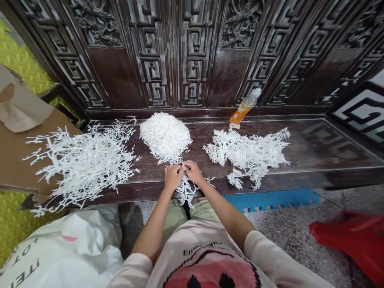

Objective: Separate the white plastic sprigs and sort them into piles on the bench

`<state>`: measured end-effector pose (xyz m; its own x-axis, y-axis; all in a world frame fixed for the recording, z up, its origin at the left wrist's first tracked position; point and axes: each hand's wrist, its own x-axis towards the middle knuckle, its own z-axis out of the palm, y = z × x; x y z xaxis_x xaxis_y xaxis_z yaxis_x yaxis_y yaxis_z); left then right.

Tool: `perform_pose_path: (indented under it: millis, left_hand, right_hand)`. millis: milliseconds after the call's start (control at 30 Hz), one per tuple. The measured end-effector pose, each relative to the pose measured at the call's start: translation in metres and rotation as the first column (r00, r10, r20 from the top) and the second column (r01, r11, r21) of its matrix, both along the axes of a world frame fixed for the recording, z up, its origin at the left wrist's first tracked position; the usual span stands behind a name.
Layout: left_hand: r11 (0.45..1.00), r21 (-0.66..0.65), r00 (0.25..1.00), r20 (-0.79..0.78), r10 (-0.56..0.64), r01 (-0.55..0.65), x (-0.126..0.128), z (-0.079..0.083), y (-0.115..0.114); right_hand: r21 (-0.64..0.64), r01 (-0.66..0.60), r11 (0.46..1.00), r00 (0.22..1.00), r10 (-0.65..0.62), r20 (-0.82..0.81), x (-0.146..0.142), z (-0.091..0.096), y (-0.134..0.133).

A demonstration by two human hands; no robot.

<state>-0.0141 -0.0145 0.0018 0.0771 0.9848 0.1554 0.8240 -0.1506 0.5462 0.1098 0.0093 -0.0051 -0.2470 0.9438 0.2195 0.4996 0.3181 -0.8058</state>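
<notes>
My left hand (173, 176) and my right hand (193, 172) meet at the bench's front edge, fingertips pinched close together. Both close on a white branching plastic sprig (186, 191), whose branches hang below them toward my lap. Just beyond my hands rises a heap of small white plastic pieces (165, 136). To the left spreads a tangled pile of white branched sprigs (87, 160). Bushier white sprigs (250, 152) lie in a pile to the right. What exactly sits between the fingertips is too small to make out.
The dark wooden bench (312, 156) has a carved backrest (117, 76). A bottle of orange drink (244, 107) leans near it. Cardboard (18, 160) lies at left, above a white sack (81, 248). On the floor are a blue mat (276, 199) and a red object (354, 236).
</notes>
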Motion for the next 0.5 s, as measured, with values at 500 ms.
perform_pose_path:
  millis: [500]
  left_hand:
    - [0.999,0.049,0.986,0.167,-0.012,0.003,0.0001,-0.0001,-0.0013]
  right_hand:
    - [0.041,0.207,0.977,0.976,-0.204,-0.074,-0.0028,0.0019,-0.0028]
